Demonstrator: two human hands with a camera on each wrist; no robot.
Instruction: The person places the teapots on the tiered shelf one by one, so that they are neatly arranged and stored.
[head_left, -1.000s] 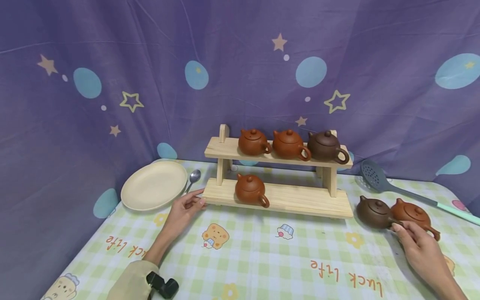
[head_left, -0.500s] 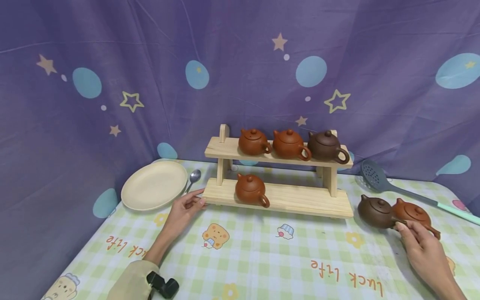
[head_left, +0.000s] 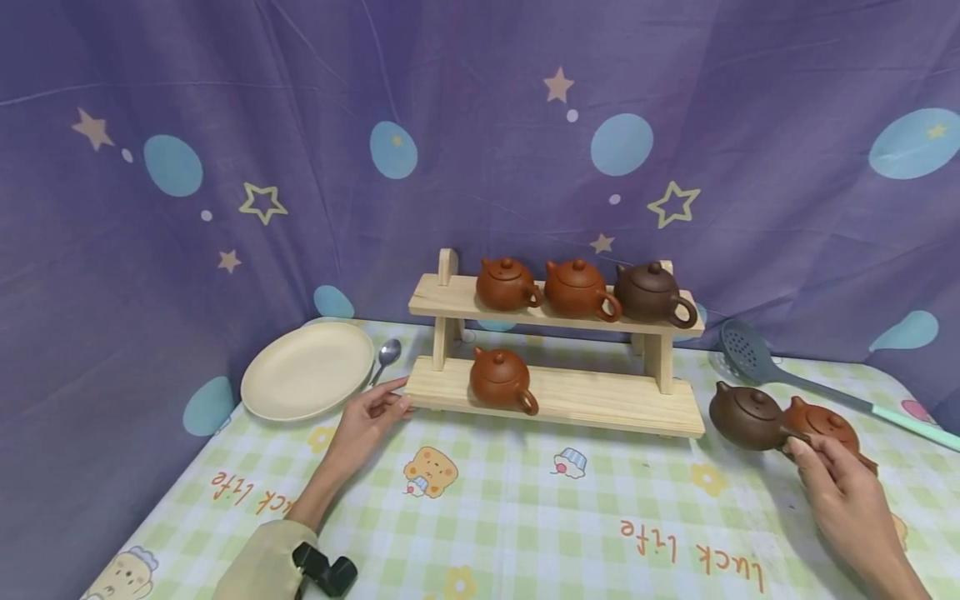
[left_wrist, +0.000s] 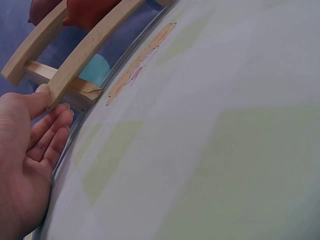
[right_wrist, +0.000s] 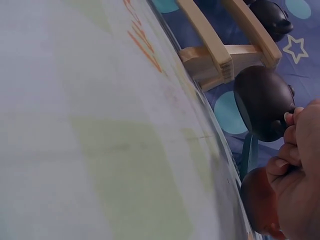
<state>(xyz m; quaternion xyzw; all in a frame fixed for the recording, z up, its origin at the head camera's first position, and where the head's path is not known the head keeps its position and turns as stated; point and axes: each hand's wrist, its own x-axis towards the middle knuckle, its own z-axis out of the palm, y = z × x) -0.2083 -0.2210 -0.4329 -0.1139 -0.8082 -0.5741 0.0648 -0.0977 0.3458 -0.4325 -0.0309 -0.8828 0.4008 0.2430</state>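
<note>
A dark brown clay teapot (head_left: 746,417) hangs just above the cloth at the right, its spout to the left. My right hand (head_left: 847,492) pinches its handle; in the right wrist view the teapot's base (right_wrist: 260,107) shows above the tabletop. Behind that hand sits a reddish-brown teapot (head_left: 823,423), partly covered. At the left end of the two-tier wooden shelf (head_left: 600,400), my left hand (head_left: 367,429) holds the lower board, thumb on top and fingers below. One reddish teapot (head_left: 500,379) stands on the lower board.
The upper board carries two reddish teapots (head_left: 508,285) and a dark brown teapot (head_left: 647,293). A cream plate (head_left: 307,371) and a small spoon (head_left: 389,353) lie left of the shelf. A slotted skimmer (head_left: 750,354) with a mint handle lies at the back right. A purple curtain (head_left: 480,200) hangs behind.
The dark brown teapot in my right hand first shifts slightly right, then rises a little off the cloth and back to the left. My left hand stays on the shelf end.
</note>
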